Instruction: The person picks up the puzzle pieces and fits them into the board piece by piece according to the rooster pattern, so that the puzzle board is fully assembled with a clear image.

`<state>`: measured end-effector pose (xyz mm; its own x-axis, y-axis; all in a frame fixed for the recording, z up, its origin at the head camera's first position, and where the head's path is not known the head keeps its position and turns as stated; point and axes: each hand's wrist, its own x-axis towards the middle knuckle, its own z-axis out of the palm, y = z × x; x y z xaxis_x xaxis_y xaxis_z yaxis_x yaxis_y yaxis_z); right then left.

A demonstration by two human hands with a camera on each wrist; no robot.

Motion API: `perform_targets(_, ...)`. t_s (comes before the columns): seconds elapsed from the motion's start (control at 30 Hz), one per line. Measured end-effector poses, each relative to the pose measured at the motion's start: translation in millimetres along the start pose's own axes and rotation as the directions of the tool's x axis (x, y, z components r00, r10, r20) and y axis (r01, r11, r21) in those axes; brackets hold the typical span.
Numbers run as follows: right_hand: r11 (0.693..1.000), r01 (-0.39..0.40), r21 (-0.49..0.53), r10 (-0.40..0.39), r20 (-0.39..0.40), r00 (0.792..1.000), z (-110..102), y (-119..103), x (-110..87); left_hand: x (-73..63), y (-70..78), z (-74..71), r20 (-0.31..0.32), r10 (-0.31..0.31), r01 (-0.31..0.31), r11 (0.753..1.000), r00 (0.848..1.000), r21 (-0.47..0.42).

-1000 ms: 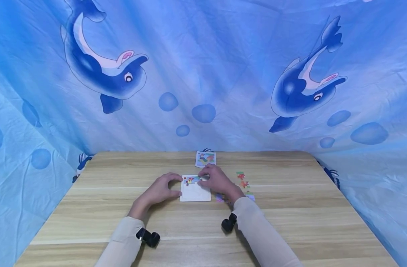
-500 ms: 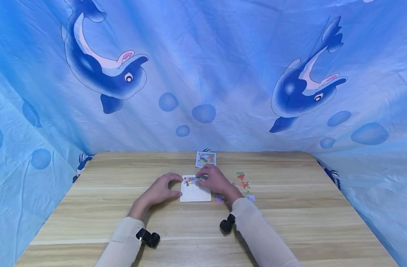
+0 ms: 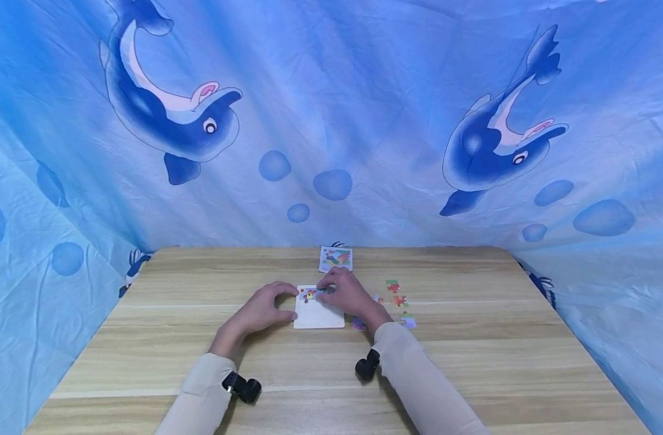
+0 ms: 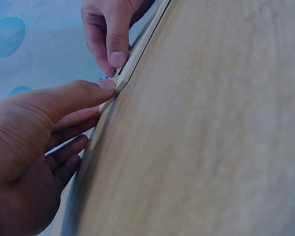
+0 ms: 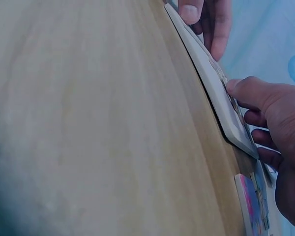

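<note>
A white puzzle tray (image 3: 319, 316) lies on the wooden table, with joined colourful puzzle pieces (image 3: 308, 295) along the left of its far side; the rest of its surface shows white. My left hand (image 3: 262, 310) holds the tray at its left edge, thumb at the near part and fingers at the far part. Over the tray's far right portion, my right hand (image 3: 349, 293) pinches a puzzle piece between thumb and fingertips, mostly hidden by the fingers. In the right wrist view, the right thumb (image 5: 243, 88) is right at the tray's top surface.
Several loose puzzle pieces (image 3: 400, 301) lie on the table right of the tray, some partly behind the right wrist. A picture card (image 3: 335, 258) lies behind the tray near the table's far edge. A blue dolphin-print curtain (image 3: 386, 109) hangs behind the table (image 3: 201, 278).
My right hand has slid a little to the left along the far row, now covering more of it. The left hand and the tray have stayed in place.
</note>
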<state>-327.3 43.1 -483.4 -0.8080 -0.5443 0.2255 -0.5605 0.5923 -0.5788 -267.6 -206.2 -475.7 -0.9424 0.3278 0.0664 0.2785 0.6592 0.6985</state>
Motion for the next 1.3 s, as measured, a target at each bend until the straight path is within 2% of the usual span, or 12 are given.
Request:
perform_targets(0.5,1.000,-0.004,-0.005,0.004,0.021,1.000,-8,-3,-2.6,-0.5,-0.1,0.4,-0.007,0.006,-0.006,1.000,1.000,0.000)
perform_targets(0.77,0.994,-0.053,0.099,0.051,0.017,0.999,-51,17,-22.4,-0.7,2.3,0.5,-0.003,-0.014,0.014,1.000,1.000,-0.003)
perform_targets(1.0,0.985,-0.139,0.104,0.138,0.016,0.990,-90,52,-47.1,-0.9,1.5,-0.1,-0.005,0.004,-0.004,1.000,1.000,-0.002)
perform_targets(1.13,0.977,-0.193,0.093,0.189,0.047,0.981,-104,70,-61.0,-1.2,0.6,0.5,-0.005,0.004,-0.004,1.000,1.000,-0.008)
perform_targets(1.3,0.973,-0.217,0.076,0.212,0.070,0.975,-117,86,-69.8,-1.7,-0.3,0.0,-0.004,0.001,-0.001,1.000,1.000,-0.003)
